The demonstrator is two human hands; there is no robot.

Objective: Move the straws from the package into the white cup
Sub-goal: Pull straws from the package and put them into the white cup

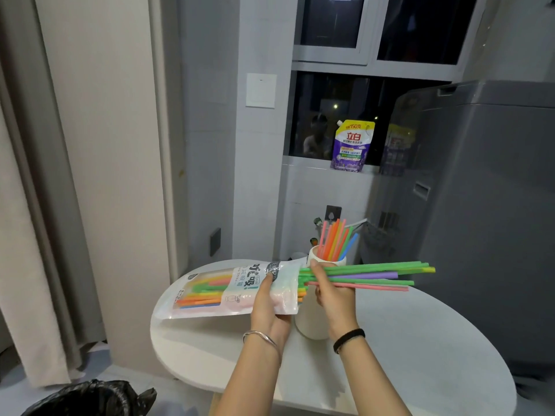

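My left hand [270, 307] grips the clear straw package [210, 291] near its open end and holds it level above the table. Several coloured straws lie inside it. My right hand [333, 295] pinches a bunch of green, yellow, purple and pink straws [375, 276] that stick out sideways from the package mouth, pointing right. Behind both hands stands the tall white cup [310, 322], with several pink, orange, green and blue straws [336, 241] upright in it. My hands hide much of the cup's middle.
The cup stands on a white round table [405, 355]. A grey appliance [495, 220] is at the right. On the window sill at the back stands a purple detergent pouch [353, 145]. A bin with a black bag [90, 399] is at the lower left, curtains beyond.
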